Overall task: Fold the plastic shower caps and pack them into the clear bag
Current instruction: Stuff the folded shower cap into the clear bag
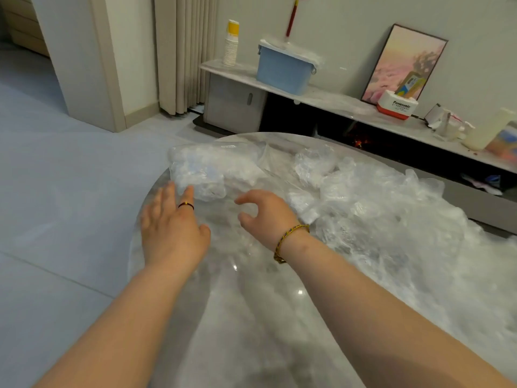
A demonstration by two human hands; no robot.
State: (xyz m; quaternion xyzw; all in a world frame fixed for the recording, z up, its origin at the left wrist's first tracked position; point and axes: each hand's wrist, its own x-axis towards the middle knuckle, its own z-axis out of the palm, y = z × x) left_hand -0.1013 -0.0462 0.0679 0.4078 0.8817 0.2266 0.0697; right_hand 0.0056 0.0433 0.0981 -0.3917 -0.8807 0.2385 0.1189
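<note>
A clear bag point(207, 169) stuffed with folded shower caps lies at the far left of the round marble table point(251, 317). A loose heap of crumpled plastic shower caps point(391, 219) spreads along the table's right side. My left hand point(170, 228) reaches forward with straight fingers, its fingertips at the near edge of the bag, holding nothing. My right hand point(265, 214) hovers just right of the bag with fingers loosely curled and nothing in them. A thin film of plastic seems to lie under my right hand, too faint to be sure.
A low TV shelf point(335, 105) runs along the far wall with a blue bin point(285, 68), stacked paper cups point(230, 49), a framed picture point(402, 65) and a small red-and-white box point(397, 107). Pale floor tiles point(56, 191) lie left of the table.
</note>
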